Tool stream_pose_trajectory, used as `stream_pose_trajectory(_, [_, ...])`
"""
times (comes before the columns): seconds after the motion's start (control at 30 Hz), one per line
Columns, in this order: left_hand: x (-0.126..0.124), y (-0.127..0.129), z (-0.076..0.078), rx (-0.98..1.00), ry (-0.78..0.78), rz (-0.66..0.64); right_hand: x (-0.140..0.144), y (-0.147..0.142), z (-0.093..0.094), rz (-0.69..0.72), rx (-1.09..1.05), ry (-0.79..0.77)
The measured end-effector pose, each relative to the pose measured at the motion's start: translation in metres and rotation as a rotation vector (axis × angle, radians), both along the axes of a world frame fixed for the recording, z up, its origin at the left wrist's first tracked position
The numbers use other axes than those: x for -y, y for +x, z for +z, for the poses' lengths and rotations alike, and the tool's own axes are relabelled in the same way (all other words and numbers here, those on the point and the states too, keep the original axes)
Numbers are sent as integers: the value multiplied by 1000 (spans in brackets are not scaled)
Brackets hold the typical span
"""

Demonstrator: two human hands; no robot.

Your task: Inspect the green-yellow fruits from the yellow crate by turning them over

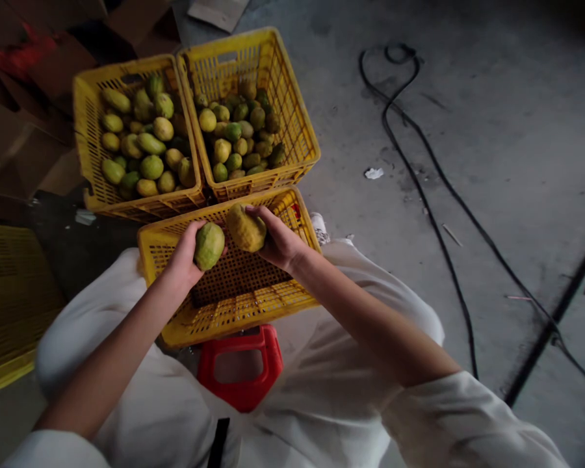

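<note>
My left hand [191, 252] is closed around a round, bumpy green fruit [209, 246]. To its right, my right hand [276, 240] grips a larger, knobbly yellow-brown fruit [246, 229], with the thumb on top. Both fruits are held close together but apart, above a yellow plastic crate [175, 330] between my knees. Its slatted floor shows bare beneath my hands. Beyond it stand a left yellow crate [80, 120] and a right yellow crate [292, 84]. Several green and yellow fruits [151, 167] lie in the left one, and smaller-looking fruits [241, 127] fill part of the right one.
A red plastic stool [272, 351] shows between my legs. Cardboard boxes [19, 143] stand at the far left, above another yellow crate [17, 292]. A black cable [426, 198] loops across the grey floor [492, 117] at right, near a white scrap [374, 173].
</note>
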State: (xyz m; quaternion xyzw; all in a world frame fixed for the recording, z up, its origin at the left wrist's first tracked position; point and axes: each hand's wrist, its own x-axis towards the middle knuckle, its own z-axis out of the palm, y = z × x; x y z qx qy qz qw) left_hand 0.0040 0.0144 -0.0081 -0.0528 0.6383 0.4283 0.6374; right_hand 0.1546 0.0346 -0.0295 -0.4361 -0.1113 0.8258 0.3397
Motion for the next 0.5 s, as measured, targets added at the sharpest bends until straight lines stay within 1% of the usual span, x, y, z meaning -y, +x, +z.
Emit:
stream_pose_trajectory(0.27, [4, 0, -2, -51, 90, -40, 0, 2, -5, 20, -60, 0])
stream_pose_trajectory(0.4, [8, 0, 0, -91, 62, -87, -2, 4, -9, 4, -116, 39])
stream_pose_trajectory(0.5, [8, 0, 1, -110, 32, -68, -3, 6, -14, 4, -113, 49])
